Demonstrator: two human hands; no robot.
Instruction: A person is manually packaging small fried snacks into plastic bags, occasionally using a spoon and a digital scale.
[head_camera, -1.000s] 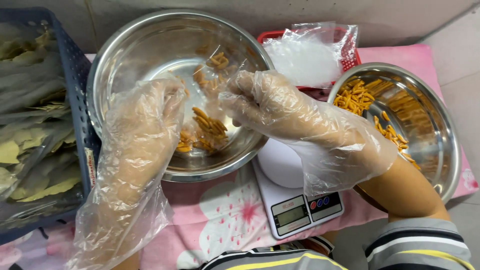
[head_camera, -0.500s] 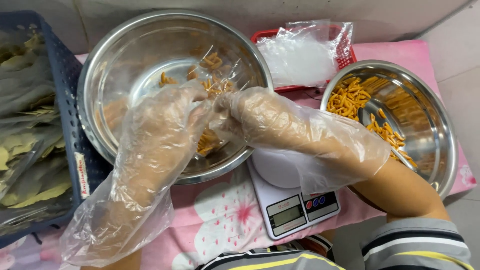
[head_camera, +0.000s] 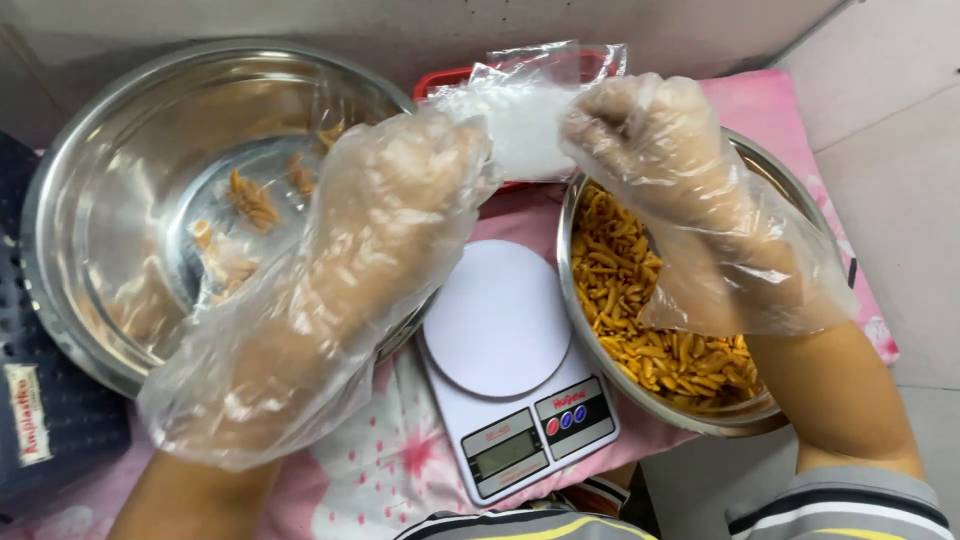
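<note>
The big steel bowl (head_camera: 110, 230) on my left takes up most of the view, with only a few orange snack sticks (head_camera: 250, 200) scattered on its bottom. To my right sits the smaller steel bowl (head_camera: 790, 200), well filled with the same orange sticks (head_camera: 640, 330). Both stand on a surface covered with a pink flowered cloth (head_camera: 400, 470). Between the bowls lies a white kitchen scale (head_camera: 510, 360), its round plate bare. Behind it, a red basket (head_camera: 450, 80) holds clear plastic bags (head_camera: 520, 110). My left hand (head_camera: 400, 200), in a loose clear glove, hovers over the rim of the big bowl, fingers curled downward; I cannot tell if it grips anything. My right hand (head_camera: 650, 130), gloved too, is closed in a loose fist above the smaller bowl.
</note>
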